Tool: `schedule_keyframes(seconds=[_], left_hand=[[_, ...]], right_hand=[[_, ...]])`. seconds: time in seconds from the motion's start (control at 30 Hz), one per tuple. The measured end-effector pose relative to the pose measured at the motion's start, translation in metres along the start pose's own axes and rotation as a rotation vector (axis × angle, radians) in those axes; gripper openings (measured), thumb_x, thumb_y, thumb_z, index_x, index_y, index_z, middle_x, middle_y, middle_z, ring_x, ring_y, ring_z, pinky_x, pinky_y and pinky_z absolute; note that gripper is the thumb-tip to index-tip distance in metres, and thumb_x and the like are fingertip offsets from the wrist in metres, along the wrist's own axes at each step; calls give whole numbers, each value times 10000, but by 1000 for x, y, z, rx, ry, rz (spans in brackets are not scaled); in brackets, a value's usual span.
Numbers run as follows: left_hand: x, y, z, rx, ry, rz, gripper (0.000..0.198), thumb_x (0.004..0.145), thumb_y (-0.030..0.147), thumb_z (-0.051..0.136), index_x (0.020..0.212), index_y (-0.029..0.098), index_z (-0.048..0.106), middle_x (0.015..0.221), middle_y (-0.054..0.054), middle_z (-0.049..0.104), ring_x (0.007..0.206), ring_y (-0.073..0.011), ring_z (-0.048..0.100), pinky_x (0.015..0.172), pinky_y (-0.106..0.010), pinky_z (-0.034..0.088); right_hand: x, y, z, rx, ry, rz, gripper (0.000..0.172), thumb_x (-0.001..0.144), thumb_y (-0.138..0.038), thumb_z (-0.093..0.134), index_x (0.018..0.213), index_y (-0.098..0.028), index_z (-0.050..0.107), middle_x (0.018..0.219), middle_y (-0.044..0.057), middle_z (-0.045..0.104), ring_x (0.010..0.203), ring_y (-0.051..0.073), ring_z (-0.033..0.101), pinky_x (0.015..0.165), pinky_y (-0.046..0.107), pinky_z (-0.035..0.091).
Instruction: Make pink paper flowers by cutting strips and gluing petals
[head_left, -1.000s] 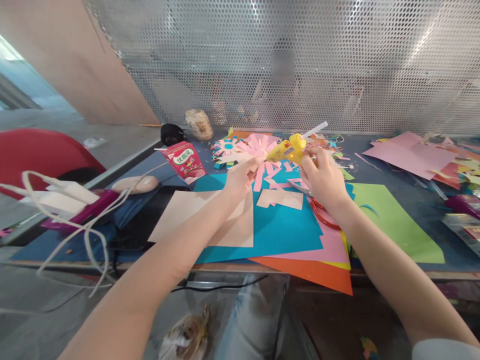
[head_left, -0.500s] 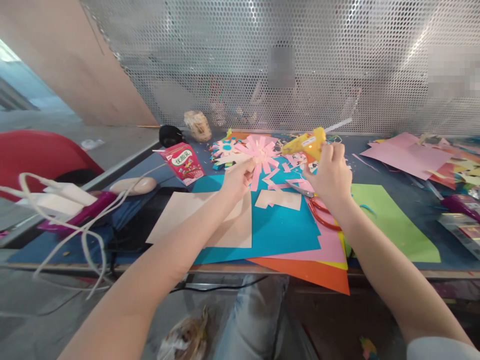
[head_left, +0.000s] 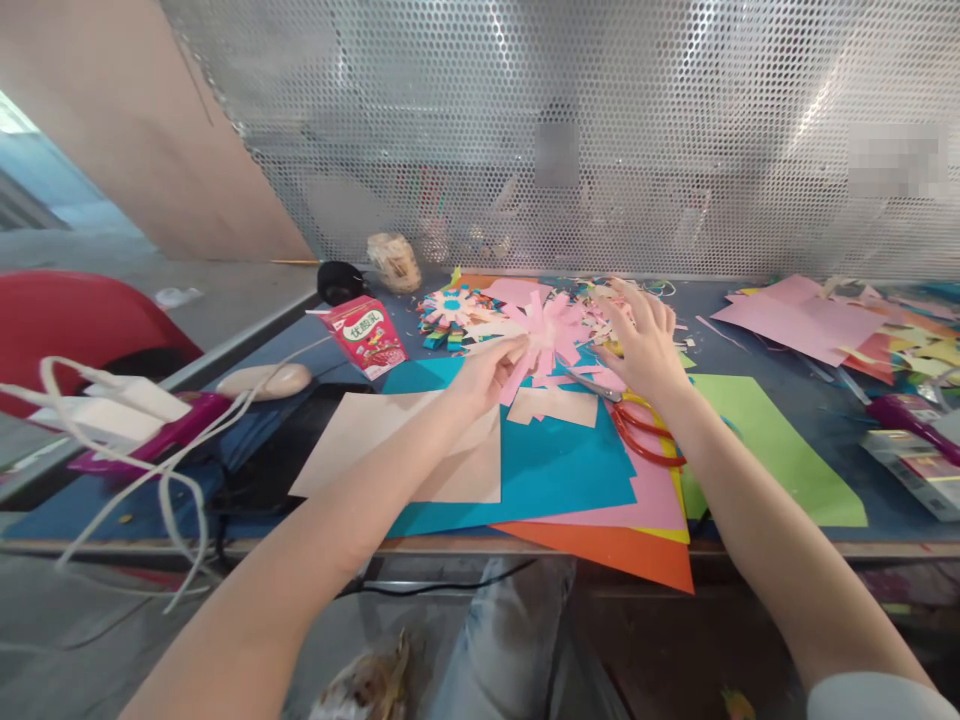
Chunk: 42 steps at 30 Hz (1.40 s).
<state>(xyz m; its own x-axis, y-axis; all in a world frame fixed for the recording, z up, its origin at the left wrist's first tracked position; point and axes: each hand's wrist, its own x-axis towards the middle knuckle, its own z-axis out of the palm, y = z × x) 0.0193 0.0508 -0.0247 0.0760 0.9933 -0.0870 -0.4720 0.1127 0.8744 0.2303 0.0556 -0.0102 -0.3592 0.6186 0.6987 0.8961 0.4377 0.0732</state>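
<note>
Your left hand [head_left: 491, 375] pinches the pink paper flower [head_left: 550, 330] at its near edge; the flower lies ahead and rightward of that nearer hand. Your right hand [head_left: 641, 335], fingers spread, grasping nothing visible, hangs just right of it.

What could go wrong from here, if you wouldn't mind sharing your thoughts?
The left hand holds the pink paper flower at its edge, so its thin strips might bend or tear. The red-handled scissors lie close to the right hand, which could brush their blades. The pink drink carton stands near the blue paper; if bumped, it might tip and, should any drink remain, wet the sheet.
</note>
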Motion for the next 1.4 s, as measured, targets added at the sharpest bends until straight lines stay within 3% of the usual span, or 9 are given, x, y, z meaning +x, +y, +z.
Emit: schedule_keyframes(seconds=[0.1, 0.2, 0.4, 0.5, 0.7, 0.93, 1.17, 1.3, 1.4], left_hand=[[-5, 0, 2, -7, -62, -81, 92, 681, 233, 682, 705, 151, 648, 689, -34, 673, 597, -135, 620, 565, -234, 495], [-7, 5, 2, -36, -176, -129, 367, 735, 492, 603, 774, 133, 672, 824, -111, 707, 781, -212, 673, 685, -296, 528], [-15, 17, 0, 132, -362, -97, 741, 643, 785, 430, 810, 112, 692, 791, -170, 706, 733, -297, 684, 587, -347, 503], [-24, 19, -3, 406, -361, 185, 623, 602, 746, 537, 742, 162, 702, 691, -128, 698, 659, -274, 673, 585, -346, 485], [-32, 27, -11, 968, -25, 942, 250, 535, 438, 789, 698, 278, 685, 900, -44, 715, 1078, -285, 579, 1060, -437, 276], [-27, 26, -14, 1144, 153, 1277, 539, 467, 557, 780, 875, 240, 628, 1121, -91, 637, 1256, -360, 411, 1065, -506, 204], [-15, 6, -35, 1213, 266, 1466, 643, 557, 672, 631, 1043, 263, 532, 1123, -100, 590, 1282, -361, 354, 1032, -522, 226], [-7, 11, -53, 997, 417, 1837, 408, 631, 471, 656, 935, 278, 465, 955, -79, 581, 1109, -312, 494, 932, -530, 329], [-13, 19, -51, 941, 368, 1933, 297, 659, 308, 671, 855, 274, 450, 799, -41, 548, 950, -263, 546, 891, -491, 354]], right_hand=[[-1, -6, -2, 50, 14, -123, 345, 788, -232, 577, 1130, -268, 596, 1328, 67, 494, 1201, 271, 405, 988, 468, 284], [-1, -6, 2, 225, 76, -82, 167, 824, -233, 530, 903, -247, 676, 1069, 28, 658, 1050, 217, 530, 956, 421, 333], [3, -7, 9, 748, 11, 371, 199, 766, -321, 535, 725, -161, 646, 724, 45, 679, 679, 164, 608, 652, 292, 463], [3, -8, 14, 932, -77, 448, 232, 742, -370, 558, 739, -156, 648, 722, 44, 680, 679, 161, 619, 633, 275, 465], [0, -9, 15, 830, 61, 327, 212, 770, -348, 561, 688, -167, 634, 702, 46, 658, 674, 167, 608, 643, 300, 480], [-5, 1, 2, 411, 360, -125, 237, 868, -227, 450, 916, -256, 681, 921, 45, 676, 896, 184, 587, 808, 381, 464], [-7, 4, -2, 268, 390, -167, 292, 886, -206, 403, 975, -305, 663, 942, 29, 665, 932, 179, 557, 824, 386, 447], [-7, 4, -2, 264, 381, -136, 248, 878, -238, 442, 969, -310, 661, 944, 26, 662, 924, 189, 557, 819, 395, 445], [-7, 4, -1, 267, 385, -133, 242, 877, -237, 449, 969, -310, 660, 946, 24, 662, 924, 188, 558, 822, 393, 446]])
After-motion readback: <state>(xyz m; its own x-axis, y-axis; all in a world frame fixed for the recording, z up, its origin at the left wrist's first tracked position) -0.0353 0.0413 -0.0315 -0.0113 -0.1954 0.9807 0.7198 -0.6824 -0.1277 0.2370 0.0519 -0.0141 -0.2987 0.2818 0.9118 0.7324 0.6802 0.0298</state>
